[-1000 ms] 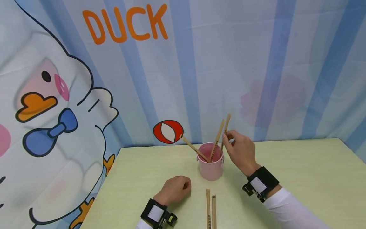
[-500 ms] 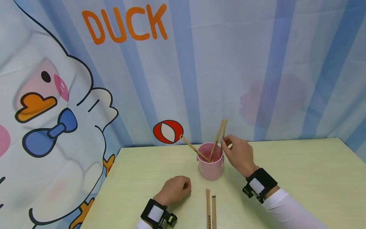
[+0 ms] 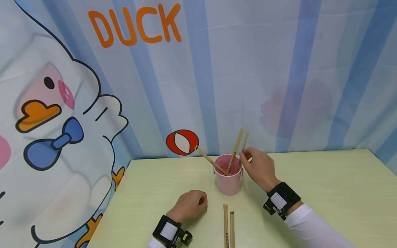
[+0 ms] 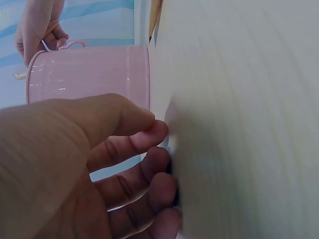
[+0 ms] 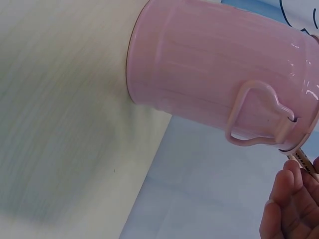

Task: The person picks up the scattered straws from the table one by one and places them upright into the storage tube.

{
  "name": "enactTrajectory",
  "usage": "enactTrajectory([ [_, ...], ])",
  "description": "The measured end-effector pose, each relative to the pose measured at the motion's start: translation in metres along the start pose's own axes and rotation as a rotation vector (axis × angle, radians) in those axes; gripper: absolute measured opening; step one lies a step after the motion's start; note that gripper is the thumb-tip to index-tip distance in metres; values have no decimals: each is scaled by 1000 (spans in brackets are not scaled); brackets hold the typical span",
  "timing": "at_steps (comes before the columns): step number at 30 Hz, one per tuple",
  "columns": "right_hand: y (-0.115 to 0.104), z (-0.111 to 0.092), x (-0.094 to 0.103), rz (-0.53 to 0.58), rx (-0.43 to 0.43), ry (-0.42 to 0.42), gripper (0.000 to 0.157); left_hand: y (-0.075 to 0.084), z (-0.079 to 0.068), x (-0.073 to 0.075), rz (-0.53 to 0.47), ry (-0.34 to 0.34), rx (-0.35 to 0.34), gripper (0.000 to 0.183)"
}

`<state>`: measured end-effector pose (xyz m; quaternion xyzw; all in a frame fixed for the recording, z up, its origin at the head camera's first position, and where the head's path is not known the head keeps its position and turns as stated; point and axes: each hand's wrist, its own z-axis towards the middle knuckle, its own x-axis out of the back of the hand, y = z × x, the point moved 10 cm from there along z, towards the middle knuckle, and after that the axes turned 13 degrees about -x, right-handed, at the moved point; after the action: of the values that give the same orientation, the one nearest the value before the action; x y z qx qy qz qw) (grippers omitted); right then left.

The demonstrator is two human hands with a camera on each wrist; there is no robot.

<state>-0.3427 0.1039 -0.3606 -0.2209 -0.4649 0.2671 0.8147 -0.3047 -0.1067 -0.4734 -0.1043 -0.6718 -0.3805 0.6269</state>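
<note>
My right hand (image 3: 258, 168) pinches a slim tan stick with dark print (image 3: 245, 140) between thumb and fingers at the right rim of a pink bucket (image 3: 228, 186). The stick's lower end is inside the bucket, its upper end leaning slightly right. Two similar sticks stand in there too: a steep one (image 3: 236, 146) and one slanting left (image 3: 209, 159). In the right wrist view, a short printed length of the held stick (image 5: 305, 163) shows between rim and fingertips. My left hand (image 3: 188, 205) rests on the table, loosely curled and holding nothing, left of the bucket's front.
Two more tan sticks, a longer-looking one (image 3: 225, 224) and another (image 3: 232, 229), lie side by side on the pale table (image 3: 325, 196) in front of the bucket. A striped blue curtain (image 3: 235, 69) with a printed duck hangs behind the table.
My right hand has come down slightly, lowering the stick farther into the bucket. The stick's top then tipped a little to the right. My left hand stays in place.
</note>
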Motion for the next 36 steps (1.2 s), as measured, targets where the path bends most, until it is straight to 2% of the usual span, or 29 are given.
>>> enactTrajectory([
  [21, 11, -6, 0, -11, -52, -44, 29, 0, 1, 0, -3, 8, -3, 22],
  [30, 32, -13, 3, -64, -111, -66, 23, 0, 1, 0, -11, 7, -1, 22],
  [36, 38, -22, 7, -89, -96, -94, 21, 0, 0, 1, -16, 14, -2, 22],
])
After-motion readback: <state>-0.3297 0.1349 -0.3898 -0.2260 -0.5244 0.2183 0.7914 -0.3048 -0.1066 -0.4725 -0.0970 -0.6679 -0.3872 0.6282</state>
